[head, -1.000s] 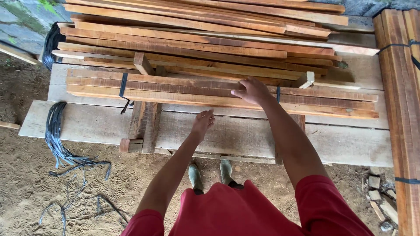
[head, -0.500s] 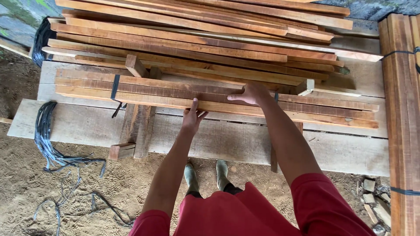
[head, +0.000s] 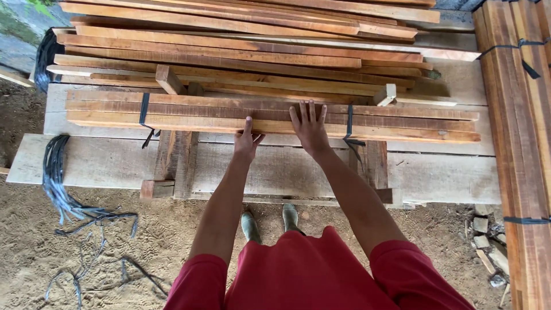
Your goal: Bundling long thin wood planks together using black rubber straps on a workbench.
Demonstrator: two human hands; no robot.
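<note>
**Both hands on the strapped bundle**

The strapped bundle of boards [head: 402, 120] lies crosswise in front of the person, its long axis running left to right, resting on wooden blocks above a wide pale plank [head: 442, 178]. The right hand [head: 310, 127] lies flat on top near the bundle's middle, fingers spread and pointing away from the body. The left hand [head: 247, 140] sits just left of it at the near edge, thumb up against the front face; how the other fingers curl I cannot tell.

A second ago the right hand rested further back and to the right, and the left hung short of the wood; now both have come together on the near board.

A black strap [head: 349, 123] wraps the bundle just right of the right hand, another strap [head: 143, 110] well to the left. Beyond the hands loose boards [head: 229, 54] crowd close; on the near side is sandy ground [head: 160, 241].
</note>
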